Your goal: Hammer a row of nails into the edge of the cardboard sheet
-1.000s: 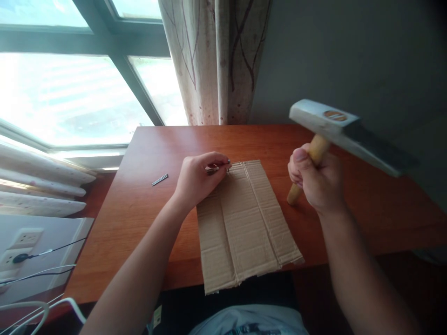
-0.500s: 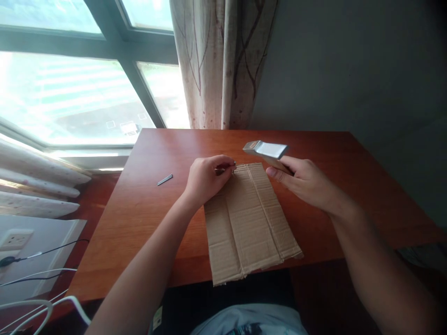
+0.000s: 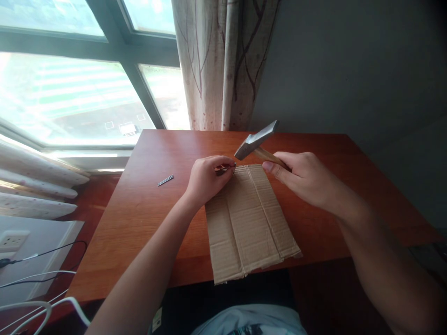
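Observation:
A hammer (image 3: 256,139) with a grey metal head and a wooden handle is gripped in my right hand (image 3: 296,177). Its head is tilted, the lower face hanging just above and to the right of my left fingertips, apart from them. My left hand (image 3: 209,177) pinches a small nail (image 3: 235,164) at the far edge of a piece of cardboard (image 3: 251,223); only the top of the nail shows, the rest being hidden by my fingers. Several loose nails (image 3: 165,180) lie in a small bunch to the left of that hand.
The cardboard rests on a reddish-brown wooden table (image 3: 139,232), overhanging its near edge slightly. Behind the table hang a patterned curtain (image 3: 206,70) and a grey wall. A window is at the left, with cables (image 3: 42,274) and a wall socket (image 3: 14,240) low down.
My right hand has turned the hammer, so its far end points up and the striking end has dropped toward my left fingertips. My left hand keeps its pinch at the cardboard's edge.

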The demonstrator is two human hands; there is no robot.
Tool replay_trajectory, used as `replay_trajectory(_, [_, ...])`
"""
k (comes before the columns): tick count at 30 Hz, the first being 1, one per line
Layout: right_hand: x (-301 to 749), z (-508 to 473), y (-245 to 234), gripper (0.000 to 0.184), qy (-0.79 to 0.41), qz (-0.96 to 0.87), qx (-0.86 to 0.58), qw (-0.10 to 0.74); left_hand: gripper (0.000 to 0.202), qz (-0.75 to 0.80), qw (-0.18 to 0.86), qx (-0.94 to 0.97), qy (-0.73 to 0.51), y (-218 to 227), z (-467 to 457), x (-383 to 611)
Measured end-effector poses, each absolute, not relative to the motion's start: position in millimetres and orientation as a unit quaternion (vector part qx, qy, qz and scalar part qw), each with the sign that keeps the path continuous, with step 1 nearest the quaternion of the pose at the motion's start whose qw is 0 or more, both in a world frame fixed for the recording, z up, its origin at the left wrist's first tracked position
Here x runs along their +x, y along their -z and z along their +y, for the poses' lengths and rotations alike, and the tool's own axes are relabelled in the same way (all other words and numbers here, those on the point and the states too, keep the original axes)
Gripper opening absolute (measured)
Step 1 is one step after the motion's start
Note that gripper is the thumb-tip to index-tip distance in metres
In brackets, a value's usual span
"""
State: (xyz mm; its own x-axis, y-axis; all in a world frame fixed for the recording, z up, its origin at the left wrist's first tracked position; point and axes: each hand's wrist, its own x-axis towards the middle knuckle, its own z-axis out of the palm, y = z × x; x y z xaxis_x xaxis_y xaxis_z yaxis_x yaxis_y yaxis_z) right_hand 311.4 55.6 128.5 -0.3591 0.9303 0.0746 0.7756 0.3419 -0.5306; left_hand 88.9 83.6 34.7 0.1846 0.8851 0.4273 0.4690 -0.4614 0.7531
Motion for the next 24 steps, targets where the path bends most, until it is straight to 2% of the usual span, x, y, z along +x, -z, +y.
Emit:
replay_trajectory(7, [306.6, 60.0, -121.6, 0.046, -0.227, -0.799, -0.539, 0.138, 0.011, 0.466, 0.227, 0.74, -0.429, -36.8, 83.6, 88.4])
replay_trajectory(16, [305.8, 57.9, -131.3, 0.049, -0.209, -0.799, -0.54, 0.163, 0.012, 0.461, 0.236, 0.738, -0.433, -35.2, 84.8, 88.5])
replay_trajectory(21, [302.5, 59.0, -129.8, 0.047, -0.207, -0.797, -0.555, 0.121, 0.013, 0.46, 0.227, 0.746, -0.424, -34.8, 85.3, 87.9])
replay_trajectory(24, [303.1, 59.1, -129.4, 0.048, -0.214, -0.797, -0.551, 0.125, 0.013, 0.461, 0.221, 0.749, -0.421, -34.1, 85.7, 87.7])
